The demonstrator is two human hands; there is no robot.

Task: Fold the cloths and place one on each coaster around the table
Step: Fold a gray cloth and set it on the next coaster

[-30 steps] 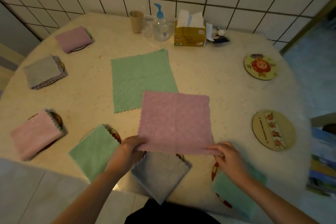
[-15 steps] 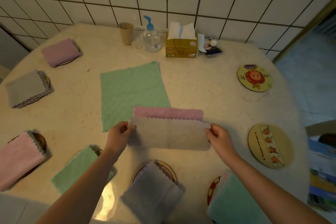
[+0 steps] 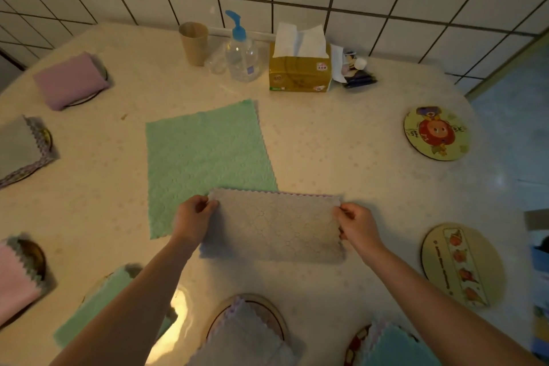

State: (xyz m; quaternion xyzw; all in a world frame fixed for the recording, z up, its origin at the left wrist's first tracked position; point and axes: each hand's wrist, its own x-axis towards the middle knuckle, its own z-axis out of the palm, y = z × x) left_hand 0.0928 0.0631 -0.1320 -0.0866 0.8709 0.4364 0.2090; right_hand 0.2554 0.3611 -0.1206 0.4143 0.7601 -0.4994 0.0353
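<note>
A pink cloth (image 3: 276, 226), folded in half with its grey-beige underside up, lies flat on the table in front of me. My left hand (image 3: 193, 217) pinches its far left corner and my right hand (image 3: 358, 224) pinches its far right corner. Behind it a green cloth (image 3: 205, 154) lies spread out flat. Two round coasters on the right carry nothing: one with a cartoon face (image 3: 436, 134) and one with a fruit strip (image 3: 462, 264). Folded cloths rest on the other coasters: purple (image 3: 69, 80), grey (image 3: 17, 148), pink (image 3: 15, 279), green (image 3: 98, 306), grey (image 3: 246, 336) and teal (image 3: 395, 348).
Along the tiled wall stand a paper cup (image 3: 193, 42), a pump bottle (image 3: 241, 52), a tissue box (image 3: 300, 70) and some small items (image 3: 355, 70). The round table (image 3: 341, 140) ends at the right, where the floor and a stack of things (image 3: 539, 249) show.
The pink cloth was held up open a second ago. Both hands have carried its near edge over to the far edge, and it now lies doubled on the table.
</note>
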